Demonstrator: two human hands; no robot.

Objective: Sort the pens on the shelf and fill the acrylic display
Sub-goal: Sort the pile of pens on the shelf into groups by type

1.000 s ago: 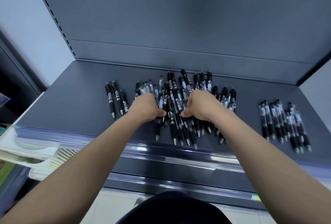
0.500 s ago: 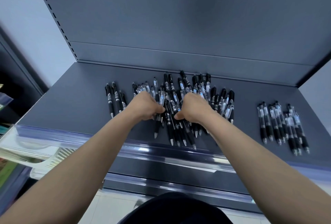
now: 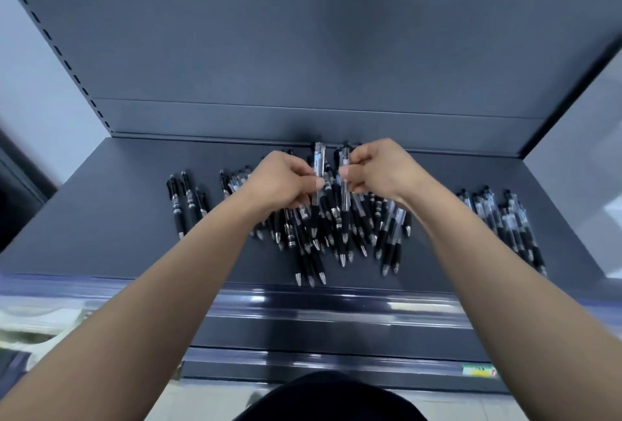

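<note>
A loose heap of black pens (image 3: 336,232) lies in the middle of the dark grey shelf (image 3: 101,239), tips pointing toward me. My left hand (image 3: 282,181) pinches one clear-barrelled pen (image 3: 317,168) and holds it above the heap. My right hand (image 3: 380,171) grips another pen (image 3: 344,181) right beside it, also raised. Three pens (image 3: 186,202) lie side by side at the left. A tidier group of pens (image 3: 505,222) rests at the right. No acrylic display is in view.
The shelf's back panel (image 3: 303,117) rises just behind the heap. A glossy price rail (image 3: 319,303) runs along the front edge. Lower shelves with pale items (image 3: 37,319) show at the bottom left.
Both hands have lifted off the heap, each raising a pen, and moved toward the back of the shelf. The view has shifted closer and is slightly blurred.
</note>
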